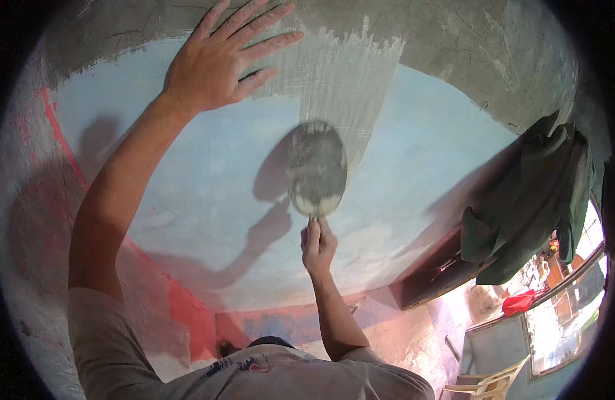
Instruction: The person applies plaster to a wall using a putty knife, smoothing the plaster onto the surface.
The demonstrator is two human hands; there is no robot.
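Observation:
My right hand (319,245) grips the short handle of an oval, flat paddle-shaped tool (316,167), its face mottled grey with a paler lower end. The paddle stands upright in front of a pale blue wall (214,193), at the lower end of a streaky grey coated strip (344,87). Whether it touches the wall I cannot tell. Up at the left, my left hand (217,63) is raised with its fingers spread, holding nothing. It overlaps the border between the blue paint and the rough grey upper surface (467,60); contact there cannot be made out.
On the right, a dark green cloth (537,193) hangs over a dark brown ledge (431,270). Below it are a red cloth (518,302), a bright opening (567,327) and a cream plastic chair (494,383). Red-painted bands (191,320) edge the blue wall.

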